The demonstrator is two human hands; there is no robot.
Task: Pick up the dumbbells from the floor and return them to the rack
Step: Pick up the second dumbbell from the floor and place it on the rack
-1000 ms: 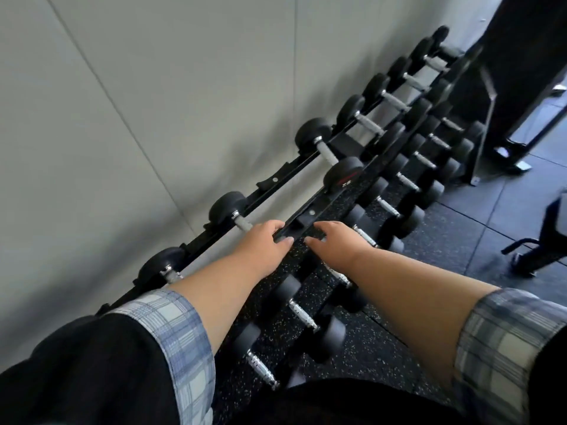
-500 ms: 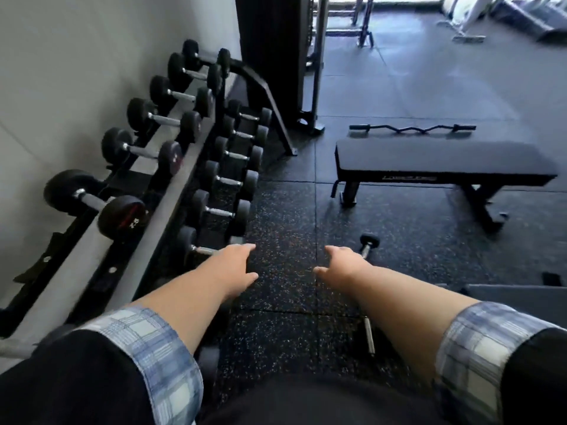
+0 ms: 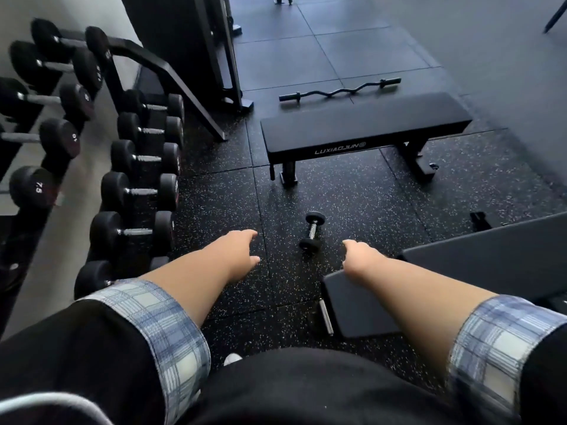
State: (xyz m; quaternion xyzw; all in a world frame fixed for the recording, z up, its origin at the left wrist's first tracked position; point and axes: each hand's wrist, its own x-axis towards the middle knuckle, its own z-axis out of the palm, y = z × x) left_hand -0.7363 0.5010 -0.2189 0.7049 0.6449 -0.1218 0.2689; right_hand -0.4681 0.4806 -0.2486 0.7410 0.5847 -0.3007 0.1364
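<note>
- Left hand (image 3: 237, 256) and right hand (image 3: 357, 256) empty, fingers loose, apart.
- Small dumbbell (image 3: 312, 230) on the floor (image 3: 221, 185) between them.
- Bench (image 3: 365, 125) beyond reads "LUXIAOJUN".
- Rack (image 3: 129, 56) left; one weight (image 3: 32, 187) marked "7.5".

A small dumbbell (image 3: 312, 230) lay on the black speckled rubber floor (image 3: 214, 185), well apart from the rack. It had two round black heads joined by a short silvery handle, and it lay flat, its handle pointing roughly away from the person, one head nearer and one farther. Nothing touched it. The rack (image 3: 159, 65) stood at the left along the wall, a black angled frame with two tiers. Both tiers held rows of black round-headed dumbbells with metal handles, lying crosswise side by side. White numbers showed on some heads; one on the upper tier read 7.5.
</note>
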